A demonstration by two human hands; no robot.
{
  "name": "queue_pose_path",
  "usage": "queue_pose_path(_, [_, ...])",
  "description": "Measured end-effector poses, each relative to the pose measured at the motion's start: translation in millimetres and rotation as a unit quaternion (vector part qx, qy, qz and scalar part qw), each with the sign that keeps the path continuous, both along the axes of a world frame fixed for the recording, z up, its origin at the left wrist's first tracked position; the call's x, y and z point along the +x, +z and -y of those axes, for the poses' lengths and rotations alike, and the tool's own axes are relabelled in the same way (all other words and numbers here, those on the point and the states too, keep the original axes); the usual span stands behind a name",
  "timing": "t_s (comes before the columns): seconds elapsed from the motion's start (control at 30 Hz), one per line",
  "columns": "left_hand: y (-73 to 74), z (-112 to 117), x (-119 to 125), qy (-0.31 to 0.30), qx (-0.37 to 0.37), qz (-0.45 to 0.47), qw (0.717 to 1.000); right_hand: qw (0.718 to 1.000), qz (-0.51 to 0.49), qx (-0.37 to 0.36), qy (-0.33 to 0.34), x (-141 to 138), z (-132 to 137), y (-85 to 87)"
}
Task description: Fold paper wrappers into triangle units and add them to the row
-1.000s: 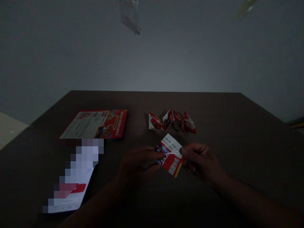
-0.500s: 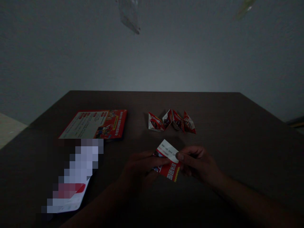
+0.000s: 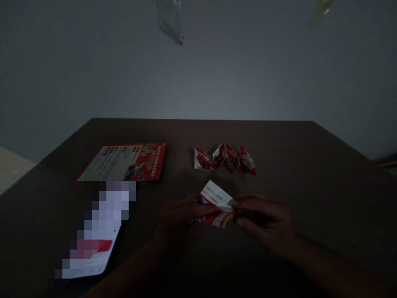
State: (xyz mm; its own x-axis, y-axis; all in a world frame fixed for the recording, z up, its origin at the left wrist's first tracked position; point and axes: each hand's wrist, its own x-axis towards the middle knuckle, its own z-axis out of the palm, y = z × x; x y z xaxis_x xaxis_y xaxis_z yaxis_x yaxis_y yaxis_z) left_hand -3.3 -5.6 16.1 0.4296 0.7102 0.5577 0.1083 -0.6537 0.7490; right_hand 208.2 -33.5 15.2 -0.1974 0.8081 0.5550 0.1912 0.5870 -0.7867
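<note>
A small red and white paper slip (image 3: pixel 216 203) is held low over the dark table (image 3: pixel 310 174), partly folded over on itself. My left hand (image 3: pixel 178 221) pinches its left side, fingers closed on the paper. On the right side, my right hand (image 3: pixel 263 217) grips the same slip with thumb and fingers closed. The light is dim and much of both hands is in shadow.
Several small folded red and white paper shapes (image 3: pixel 225 158) sit in a row just beyond the hands. A red leaflet (image 3: pixel 124 162) lies flat at the left. Nearer on the left lies a white sheet (image 3: pixel 96 231), partly blurred. A pale wall rises behind the table.
The slip has been folded further, its lower red part tucked under, and it sits lower and flatter. Both hands have closed in on it and dropped toward the table.
</note>
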Motion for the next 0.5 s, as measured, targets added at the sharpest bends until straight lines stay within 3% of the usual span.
queue_pose_path(0.2, [1.4, 2.4, 2.0, 0.04, -0.025, 0.002, 0.999, 1.0, 0.014, 0.022, -0.015, -1.2, -1.2, 0.6])
queue_pose_path(0.3, [4.7, 3.4, 3.9, 0.073, -0.08, -0.001, 0.994, 1.0, 0.016, 0.009, -0.012, -1.6, 0.4, 1.1])
queue_pose_path(0.5, [6.3, 3.6, 7.0, 0.071, -0.156, 0.013, 0.985, 0.999, -0.002, -0.025, -0.029, -3.5, 0.8, -0.2])
